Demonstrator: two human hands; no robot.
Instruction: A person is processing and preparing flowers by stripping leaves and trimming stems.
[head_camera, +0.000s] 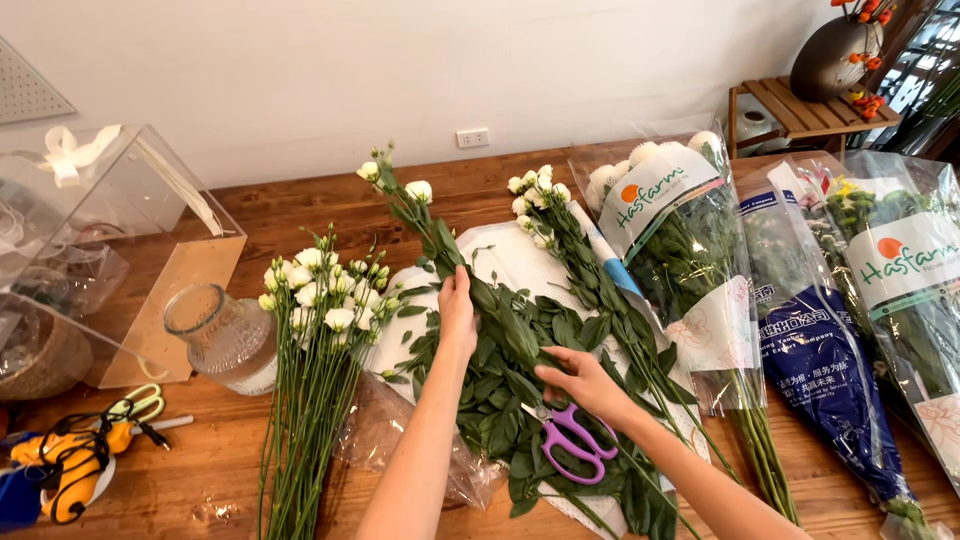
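Seen from above, near edge first: right hand (585, 385) with purple-handled scissors (570, 445) hooked under its fingers, blades shut, fingertips pressing into leafy green stems (510, 350) spread on white wrapping paper (520, 262). Just beyond, left hand (457, 310) in a closed grip around one white-budded stem (420, 215). Left of that, loose white flowers (320, 300) already unwrapped on the wooden tabletop (250, 215), beside a glass vase (225, 338), not yet filled. Farther right, sleeved bouquets (680, 230) unopened.
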